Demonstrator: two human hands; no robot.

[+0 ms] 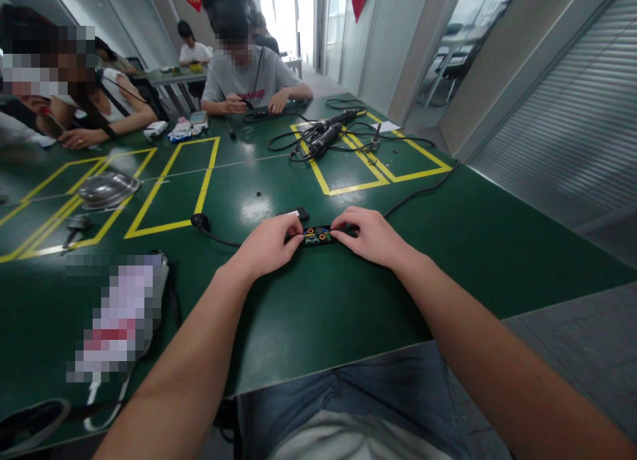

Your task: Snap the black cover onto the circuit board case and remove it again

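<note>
1. The left hand [271, 244] and the right hand [371, 237] lie close together on the glossy dark green desk [348, 314], near its front edge.
2. Between them sits a narrow black casing with an open green circuit board bearing orange rings [317, 235], flat on the desk.
3. The left hand's fingers are closed on the casing's left end, and the right hand's fingers are closed on its right end.
4. A small black block with a white label [297, 214] lies just behind the casing, near the left fingertips.
5. A thin black cable [423, 191] runs from beside the right hand toward the far right edge.
6. A round black plug on a cord [200, 221] rests left of the left hand, beside a yellow tape outline [206, 178].
7. A shallow silver metal dish [107, 189] sits farther left.
8. Black corded hand tools [323, 140] lie well beyond, in front of a seated person in a grey T-shirt [249, 78].
</note>
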